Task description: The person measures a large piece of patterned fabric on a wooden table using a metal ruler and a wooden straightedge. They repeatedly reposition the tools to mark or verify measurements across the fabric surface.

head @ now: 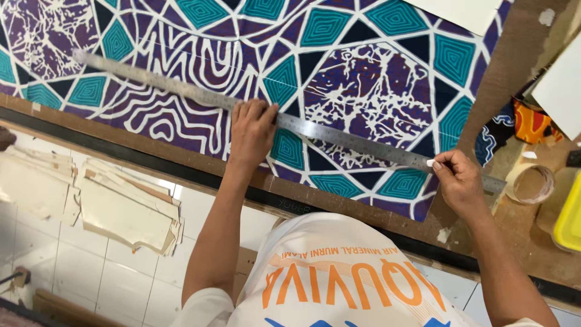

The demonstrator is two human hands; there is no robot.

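Pressed flat, my left hand [251,130] has its grip spread, with the fingers lying across the long metal ruler [284,121] and holding it down against the patterned cloth [363,91]. My right hand [459,181] has its grip pinched together at thumb and fingertips on a small white piece of chalk [430,163], whose tip sits against the lower edge of the ruler near its right end.

I see the ruler running on a slant from the upper left down to the lower right, lying fully on the cloth except for its right tip, which reaches past the cloth's edge over the bare surface [514,72]. The cloth is purple with white lines and teal diamond panels, spread flat and covering most of the brown wooden surface.

Just right of my right hand stands a roll of tape [531,184], and beyond it a yellow container [570,224] sits at the frame's edge. A scrap of orange and blue fabric [526,124] lies above the tape, beside a pale sheet [560,88]. Below the near edge, on the white tiled floor [121,278], I make out a stack of cream paper pieces [121,206].
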